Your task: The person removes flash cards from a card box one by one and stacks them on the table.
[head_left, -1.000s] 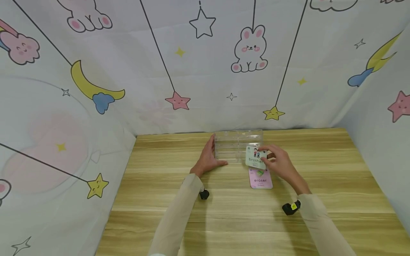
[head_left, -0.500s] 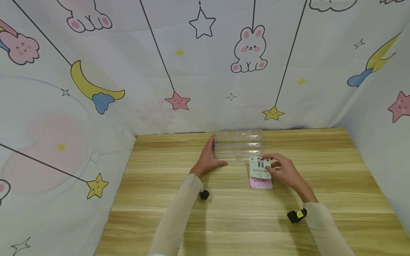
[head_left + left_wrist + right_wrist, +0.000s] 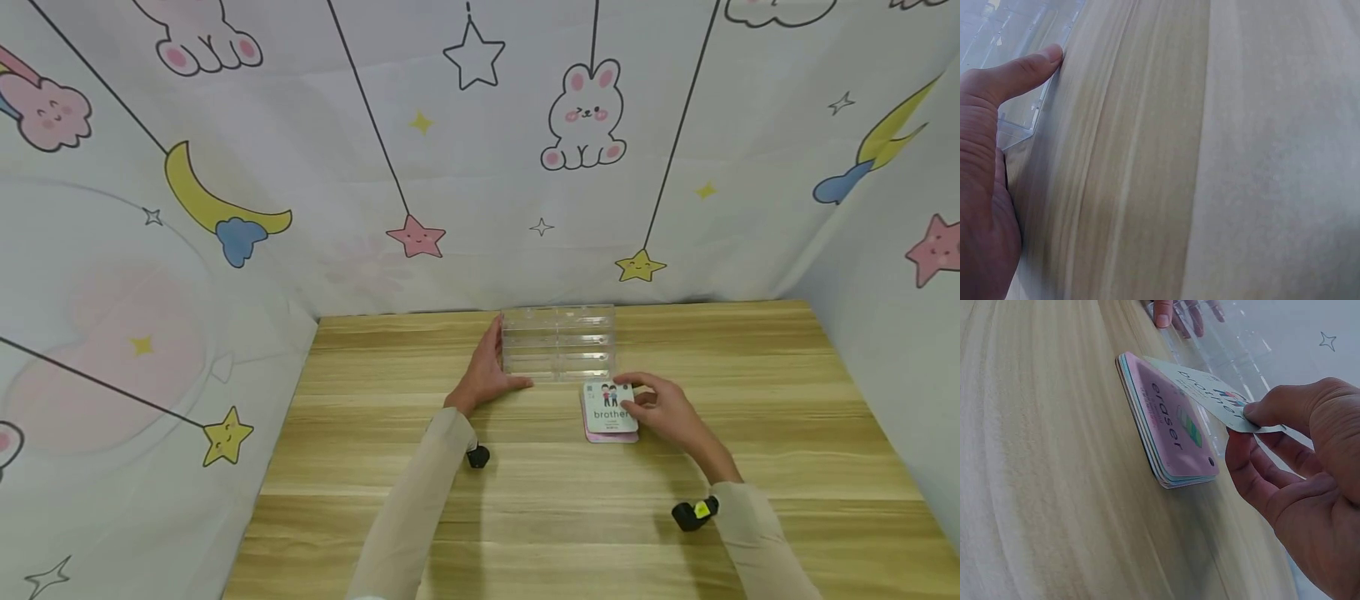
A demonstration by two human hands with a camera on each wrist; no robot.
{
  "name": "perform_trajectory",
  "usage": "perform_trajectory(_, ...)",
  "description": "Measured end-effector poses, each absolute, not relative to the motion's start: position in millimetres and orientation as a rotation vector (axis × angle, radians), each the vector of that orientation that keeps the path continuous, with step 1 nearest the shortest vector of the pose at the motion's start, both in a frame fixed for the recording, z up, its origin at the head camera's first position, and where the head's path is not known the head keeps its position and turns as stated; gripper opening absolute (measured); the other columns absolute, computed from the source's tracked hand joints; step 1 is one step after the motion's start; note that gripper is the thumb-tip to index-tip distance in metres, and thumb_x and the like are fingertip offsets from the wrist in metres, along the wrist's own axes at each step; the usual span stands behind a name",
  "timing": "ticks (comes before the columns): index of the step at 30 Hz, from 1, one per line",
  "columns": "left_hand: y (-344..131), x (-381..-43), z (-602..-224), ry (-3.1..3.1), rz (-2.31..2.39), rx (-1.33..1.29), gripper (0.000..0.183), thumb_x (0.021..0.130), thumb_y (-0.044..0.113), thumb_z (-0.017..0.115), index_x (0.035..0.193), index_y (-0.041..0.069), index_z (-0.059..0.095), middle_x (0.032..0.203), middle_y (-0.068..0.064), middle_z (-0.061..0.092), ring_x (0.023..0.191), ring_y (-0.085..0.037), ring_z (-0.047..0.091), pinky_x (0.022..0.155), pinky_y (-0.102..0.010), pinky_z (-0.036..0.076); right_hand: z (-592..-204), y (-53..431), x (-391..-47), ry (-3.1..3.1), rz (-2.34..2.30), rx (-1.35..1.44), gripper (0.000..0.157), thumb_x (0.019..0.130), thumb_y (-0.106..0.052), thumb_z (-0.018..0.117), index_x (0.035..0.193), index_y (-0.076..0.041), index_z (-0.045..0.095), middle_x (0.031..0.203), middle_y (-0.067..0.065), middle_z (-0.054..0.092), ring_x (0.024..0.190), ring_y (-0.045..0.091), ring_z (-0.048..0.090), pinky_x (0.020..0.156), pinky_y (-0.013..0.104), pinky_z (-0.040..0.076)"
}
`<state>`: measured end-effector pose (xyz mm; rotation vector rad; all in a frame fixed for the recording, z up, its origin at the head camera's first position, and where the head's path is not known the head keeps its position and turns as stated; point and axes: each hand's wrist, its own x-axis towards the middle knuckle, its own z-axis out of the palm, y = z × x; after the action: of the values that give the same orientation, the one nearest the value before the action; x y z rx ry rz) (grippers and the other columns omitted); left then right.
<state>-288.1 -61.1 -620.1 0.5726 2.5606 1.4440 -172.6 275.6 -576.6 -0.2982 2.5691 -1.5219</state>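
In the head view my right hand (image 3: 663, 410) pinches a pale green "brother" card (image 3: 609, 421) by its right edge, thumb on top. The right wrist view shows this card (image 3: 1210, 394) tilted above a small stack of rounded cards, whose top one is a pink "eraser" card (image 3: 1166, 422). From the head, only a pink rim of the stack (image 3: 611, 437) peeks out beneath. My left hand (image 3: 483, 371) grips the left end of a clear plastic case (image 3: 528, 342), its thumb along the front edge. In the left wrist view, a corner of the case (image 3: 1019, 128) shows beyond the thumb.
The wood-grain table (image 3: 540, 517) ends at a white cloth backdrop (image 3: 487, 167) printed with stars, rabbits and moons. The case stands close to that back edge, and the card stack lies just in front of its right half.
My right hand has drawn the "brother" card back from the case toward me, first over the lower part of the case, now over the "eraser" card. The left hand and case have stayed still.
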Motion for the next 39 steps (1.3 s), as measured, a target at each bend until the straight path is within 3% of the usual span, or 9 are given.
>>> perform_trajectory(8,-61,-289,-621,2.561,1.440,0.590,0.138,0.073,0.028,0.098,0.168,0.017,-0.003,0.173,-0.007,0.010,0.156,-0.020,0.022,0.122,-0.027,0.028,-583,274,-171,2.593,-1.459,-0.268,0.039,0.095,0.001,0.071,0.133,-0.001,0.065,0.134,0.026,0.060,0.093,0.026,0.069,0.072,0.025,0.057)
perform_trajectory(16,-61,-289,-620,2.564,1.431,0.583,0.137,0.074,0.028,0.097,0.168,0.017,-0.003,0.173,-0.007,0.010,0.156,-0.019,0.021,0.122,-0.026,0.028,-586,272,-171,2.720,-1.294,-0.326,0.042,0.093,-0.002,0.074,0.133,-0.001,0.065,0.124,0.019,0.066,0.091,0.023,0.063,0.077,0.035,0.055)
perform_trajectory(21,-61,-289,-620,2.572,1.422,0.573,0.137,0.074,0.029,0.097,0.168,0.017,-0.002,0.173,-0.006,0.012,0.155,-0.019,0.022,0.121,-0.025,0.029,-587,271,-172,2.747,-1.265,-0.382,0.044,0.091,-0.001,0.078,0.133,0.002,0.065,0.113,0.015,0.064,0.083,0.020,0.055,0.065,0.026,0.047)
perform_trajectory(24,-61,-289,-620,2.576,1.419,0.573,0.137,0.074,0.030,0.098,0.168,0.017,-0.002,0.172,-0.007,0.012,0.155,-0.019,0.022,0.121,-0.025,0.029,-587,269,-172,2.779,-1.229,-0.405,0.045,0.089,-0.003,0.081,0.131,0.004,0.066,0.111,0.015,0.062,0.080,0.019,0.049,0.062,0.027,0.041)
perform_trajectory(39,-61,-288,-619,2.577,1.411,0.574,0.138,0.074,0.029,0.098,0.168,0.017,-0.002,0.173,-0.008,0.012,0.156,-0.021,0.022,0.122,-0.027,0.030,-599,271,-170,2.832,-1.181,-0.461,0.043,0.086,-0.002,0.082,0.126,0.004,0.069,0.124,0.021,0.060,0.084,0.020,0.048,0.068,0.027,0.041)
